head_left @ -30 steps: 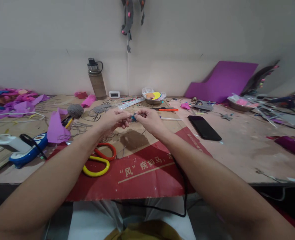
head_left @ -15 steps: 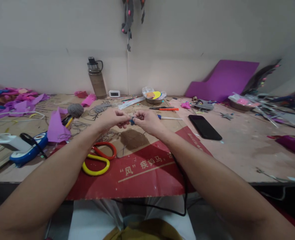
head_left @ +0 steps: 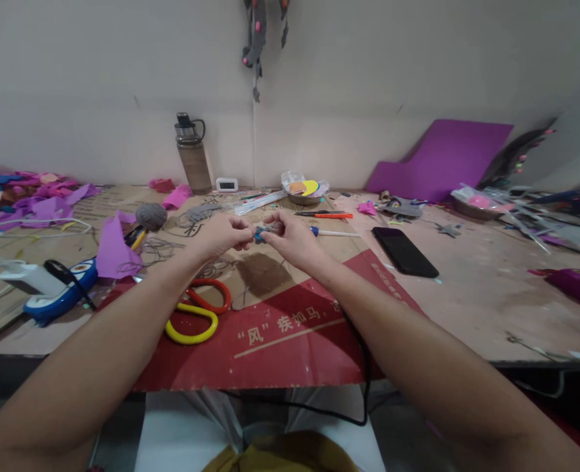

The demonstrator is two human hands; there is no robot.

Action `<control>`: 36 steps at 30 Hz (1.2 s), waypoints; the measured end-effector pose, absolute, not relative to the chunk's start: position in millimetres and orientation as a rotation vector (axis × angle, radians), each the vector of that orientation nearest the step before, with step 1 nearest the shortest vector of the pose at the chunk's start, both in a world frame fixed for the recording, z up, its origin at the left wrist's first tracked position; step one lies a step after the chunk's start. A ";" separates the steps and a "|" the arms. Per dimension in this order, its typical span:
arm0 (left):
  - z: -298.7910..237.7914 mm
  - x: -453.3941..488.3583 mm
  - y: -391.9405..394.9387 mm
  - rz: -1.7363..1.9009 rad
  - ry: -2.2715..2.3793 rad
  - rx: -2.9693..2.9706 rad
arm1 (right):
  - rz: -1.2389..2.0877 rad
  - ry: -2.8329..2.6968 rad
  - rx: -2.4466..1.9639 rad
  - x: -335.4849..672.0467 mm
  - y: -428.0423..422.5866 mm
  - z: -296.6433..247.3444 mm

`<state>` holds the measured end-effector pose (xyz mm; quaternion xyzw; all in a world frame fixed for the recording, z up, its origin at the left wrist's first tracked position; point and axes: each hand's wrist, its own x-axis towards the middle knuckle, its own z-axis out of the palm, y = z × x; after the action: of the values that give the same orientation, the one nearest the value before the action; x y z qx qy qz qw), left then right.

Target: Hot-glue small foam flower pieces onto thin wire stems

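A small blue-and-grey piece (head_left: 259,233) is up between my two hands, above the cardboard; its kind is too small to make out. My right hand (head_left: 290,240) pinches it with thumb and forefinger. The fingers of my left hand (head_left: 225,235) are closed at its left side, and what they hold there is hidden. Scissors (head_left: 191,331) with red and yellow handles lie below my left hand. Loose grey yarn (head_left: 215,267) is strewn under the left wrist, and a ball of grey yarn (head_left: 151,216) sits farther left.
A red-printed cardboard sheet (head_left: 290,360) covers the table's front. To the right lies a black phone (head_left: 405,252). Behind my hands are an orange-handled tool (head_left: 333,215), a small bowl (head_left: 305,198) and a bottle (head_left: 194,160). A blue-and-white power strip (head_left: 61,301) is at left.
More of the blue-and-grey piece shows between my hands, which have turned slightly. The whole view has shifted a little; objects on the table stay put.
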<state>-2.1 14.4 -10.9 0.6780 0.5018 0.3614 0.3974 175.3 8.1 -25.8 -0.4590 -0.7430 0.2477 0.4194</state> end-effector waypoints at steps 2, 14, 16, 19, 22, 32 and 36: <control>-13.7 -3.1 16.5 0.965 1.273 1.706 | 0.609 -1.808 -1.115 174.7 7.9 -27.0; -7.8 -2.6 10.4 0.808 1.438 2.044 | 0.472 -1.892 -1.099 177.1 10.2 -30.1; -8.5 -2.7 10.9 0.805 1.455 2.064 | 0.437 -1.908 -1.110 177.0 10.3 -30.3; -9.5 -2.2 11.3 0.801 1.459 2.078 | 0.422 -1.930 -1.126 176.9 10.0 -29.6; -8.9 -1.0 10.3 0.792 1.441 2.087 | 0.423 -1.949 -1.142 177.2 9.5 -28.7; -7.5 1.2 8.4 0.797 1.425 2.110 | 0.423 -1.998 -1.157 176.9 9.5 -26.6; -1.0 4.2 2.5 0.779 1.428 2.030 | 0.469 -1.972 -1.176 176.0 9.0 -26.1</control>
<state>4.2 2.5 -1.0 0.7521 0.5289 0.2887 0.2669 176.0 9.0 -26.1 -0.4625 -0.7754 0.1845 0.3884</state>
